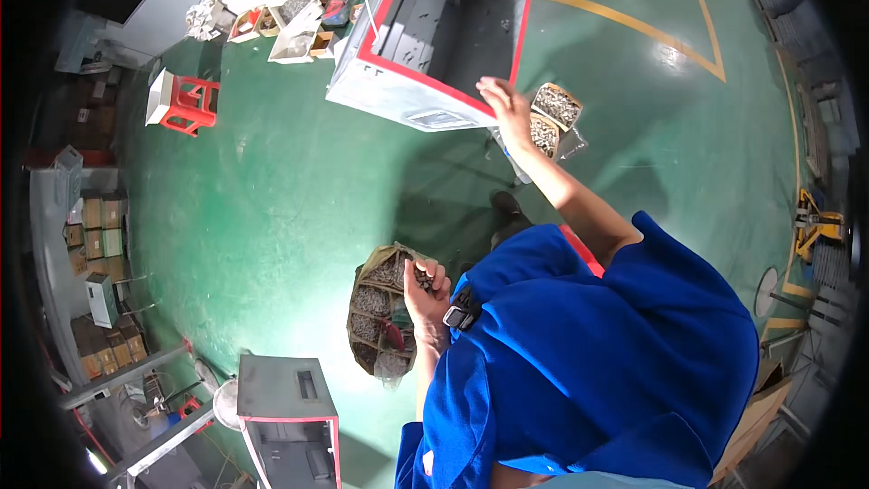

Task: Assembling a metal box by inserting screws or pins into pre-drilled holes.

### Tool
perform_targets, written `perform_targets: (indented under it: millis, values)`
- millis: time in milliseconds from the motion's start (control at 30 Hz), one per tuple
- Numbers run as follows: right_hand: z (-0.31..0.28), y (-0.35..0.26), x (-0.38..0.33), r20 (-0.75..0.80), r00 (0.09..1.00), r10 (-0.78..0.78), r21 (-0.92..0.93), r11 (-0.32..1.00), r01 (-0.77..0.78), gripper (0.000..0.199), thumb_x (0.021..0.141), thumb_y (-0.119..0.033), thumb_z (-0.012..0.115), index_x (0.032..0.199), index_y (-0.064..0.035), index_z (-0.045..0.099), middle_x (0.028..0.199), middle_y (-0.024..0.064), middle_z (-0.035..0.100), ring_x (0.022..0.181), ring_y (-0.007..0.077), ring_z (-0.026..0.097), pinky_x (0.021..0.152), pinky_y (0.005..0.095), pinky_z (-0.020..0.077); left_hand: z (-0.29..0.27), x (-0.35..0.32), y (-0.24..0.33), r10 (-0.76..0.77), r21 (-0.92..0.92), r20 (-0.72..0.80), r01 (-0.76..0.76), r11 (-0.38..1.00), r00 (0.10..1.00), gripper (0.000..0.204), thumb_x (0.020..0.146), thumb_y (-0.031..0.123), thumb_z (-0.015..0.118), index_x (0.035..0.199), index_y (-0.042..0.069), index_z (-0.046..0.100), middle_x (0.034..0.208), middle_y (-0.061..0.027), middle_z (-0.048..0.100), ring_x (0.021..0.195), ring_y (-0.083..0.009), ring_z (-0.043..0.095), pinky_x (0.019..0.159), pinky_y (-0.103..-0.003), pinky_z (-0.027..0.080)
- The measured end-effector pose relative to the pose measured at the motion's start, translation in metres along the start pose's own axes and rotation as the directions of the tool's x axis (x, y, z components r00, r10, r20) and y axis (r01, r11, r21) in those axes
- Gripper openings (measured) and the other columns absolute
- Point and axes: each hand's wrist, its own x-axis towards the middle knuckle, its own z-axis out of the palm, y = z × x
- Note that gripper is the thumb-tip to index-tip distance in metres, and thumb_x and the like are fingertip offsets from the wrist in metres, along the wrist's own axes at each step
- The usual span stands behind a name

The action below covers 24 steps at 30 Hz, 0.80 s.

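A grey metal cabinet [412,104] with a red-rimmed open front stands ahead of me, tilted in the view. At its near right corner is my right hand [509,110], fingers bent over the red rim. My left hand [425,288] hovers at the edge of a round compartmented tray [355,344], its fingers curled inward. Whatever lies in those fingers is too small to make out. Small metal fasteners [373,301] fill the tray's sections, and a dark red piece [392,335] lies among them.
Two boxes of small metal parts [557,105] sit beside the cabinet's right corner. A second grey cabinet [285,389] with red edging stands at lower left. Farther left are a red stool [193,104] and stacked cartons [95,231]. Yellow lines [625,20] mark the green floor.
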Motion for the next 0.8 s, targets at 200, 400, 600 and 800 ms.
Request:
perform_targets:
  millis: [200, 400, 600, 800]
  values:
    - [0.009, 0.003, -0.027, 0.294, 0.955, -0.037, -0.471, 0.864, 0.178, 0.039, 0.082, -0.024, 0.064, 0.115, -0.0035, 0.058, 0.112, 0.0170, 0.060, 0.104, 0.0291, 0.059, 0.088, 0.0346, 0.0463, 0.011, 0.015, -0.004, -0.073, -0.068, 0.122, 0.082, 0.994, 0.990, 0.023, 0.094, 0.027, 0.042, 0.093, 0.008, 0.054, 0.077, -0.0021, 0.049, 0.053, -0.0096, 0.036, 0.042, -0.021, 0.026]
    - [0.027, -0.007, -0.032, 0.480, 0.876, -0.033, -0.416, 0.871, 0.261, 0.039, 0.083, -0.021, 0.063, 0.117, -0.0040, 0.055, 0.116, 0.0158, 0.059, 0.106, 0.0296, 0.057, 0.090, 0.0353, 0.0452, 0.024, 0.023, -0.006, -0.091, 0.088, 0.090, 0.083, 0.993, 0.992, 0.021, 0.093, 0.024, 0.045, 0.101, 0.007, 0.055, 0.080, -0.0017, 0.049, 0.053, -0.0088, 0.036, 0.041, -0.021, 0.025]
    - [0.052, 0.008, -0.037, 0.629, 0.776, 0.050, -0.332, 0.920, 0.210, 0.041, 0.083, -0.022, 0.063, 0.119, -0.0054, 0.053, 0.121, 0.0169, 0.055, 0.111, 0.0316, 0.053, 0.094, 0.0371, 0.0423, 0.036, 0.025, -0.007, -0.052, 0.172, 0.019, 0.047, 0.984, 0.998, 0.019, 0.094, 0.021, 0.046, 0.104, 0.007, 0.054, 0.076, -0.0003, 0.048, 0.052, -0.0074, 0.035, 0.040, -0.020, 0.023]
    - [0.067, -0.015, -0.066, 0.761, 0.647, -0.054, -0.249, 0.896, 0.367, 0.038, 0.079, -0.018, 0.066, 0.113, -0.0070, 0.054, 0.115, 0.0112, 0.054, 0.112, 0.0290, 0.049, 0.096, 0.0377, 0.0401, 0.044, 0.029, -0.008, -0.015, 0.219, -0.046, 0.025, 0.975, 0.999, 0.022, 0.096, 0.025, 0.045, 0.105, 0.007, 0.051, 0.071, 0.0004, 0.047, 0.050, -0.0070, 0.034, 0.041, -0.020, 0.024]
